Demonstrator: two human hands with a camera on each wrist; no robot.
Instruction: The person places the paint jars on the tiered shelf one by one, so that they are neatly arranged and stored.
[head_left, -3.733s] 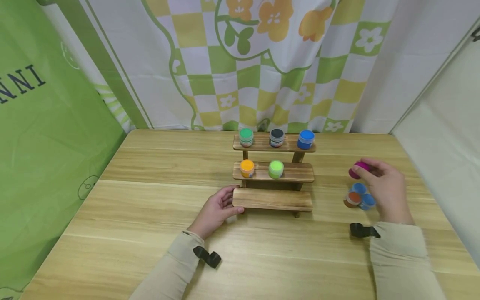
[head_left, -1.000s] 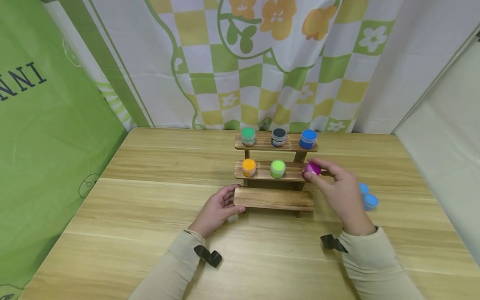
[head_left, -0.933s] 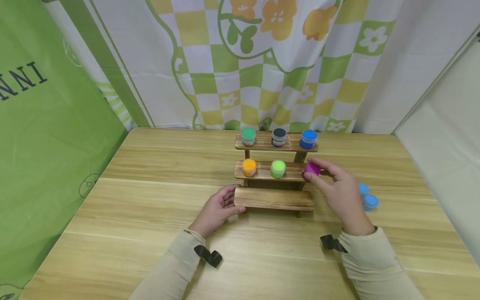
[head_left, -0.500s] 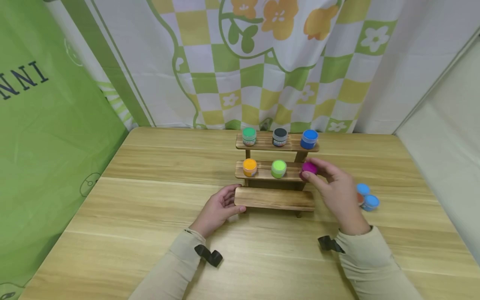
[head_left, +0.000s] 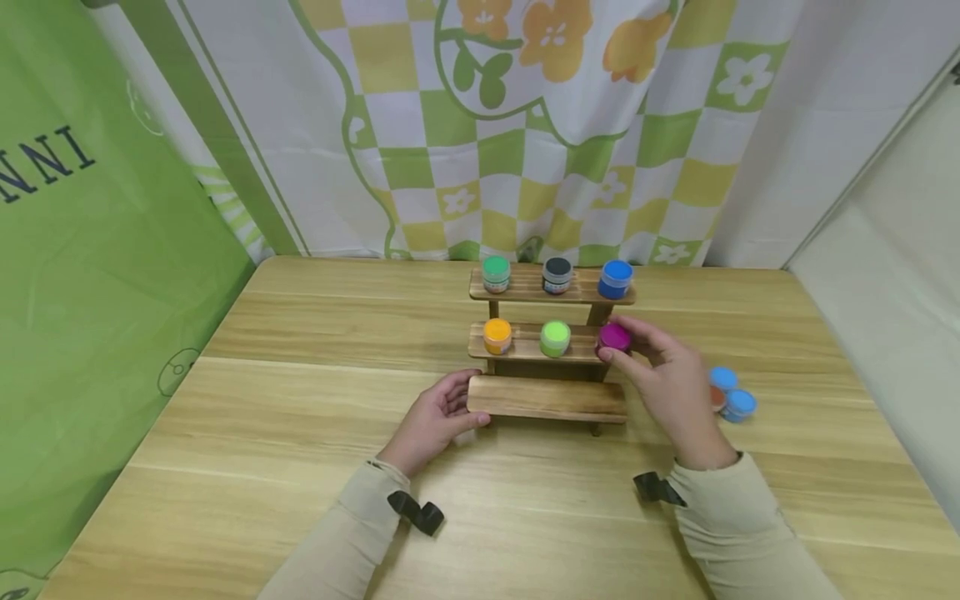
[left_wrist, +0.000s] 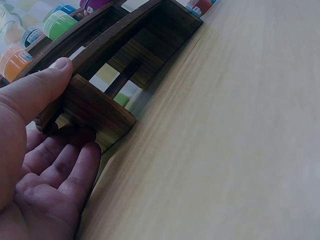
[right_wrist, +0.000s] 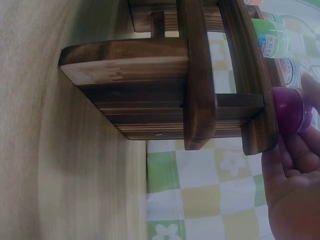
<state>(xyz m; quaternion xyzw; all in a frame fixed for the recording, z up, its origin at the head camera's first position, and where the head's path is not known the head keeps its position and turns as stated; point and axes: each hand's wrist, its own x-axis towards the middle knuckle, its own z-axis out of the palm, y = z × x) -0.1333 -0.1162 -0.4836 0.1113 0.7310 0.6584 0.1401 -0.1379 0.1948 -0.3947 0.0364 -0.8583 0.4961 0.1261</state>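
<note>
Purple jar (head_left: 614,335) partly covered (right grip (head_left: 669,382)), lettering (head_left: 45,162) cut off

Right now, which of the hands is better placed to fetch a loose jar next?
Probably the right hand: the loose jars stand close by, on its side of the rack, though it must first release the purple jar. The left hand grips the rack's opposite end.

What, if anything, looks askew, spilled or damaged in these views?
Nothing stands out: the wooden stand looks level and intact, the purple jar and the other jars on it look upright, and no spill shows on the table.
</note>
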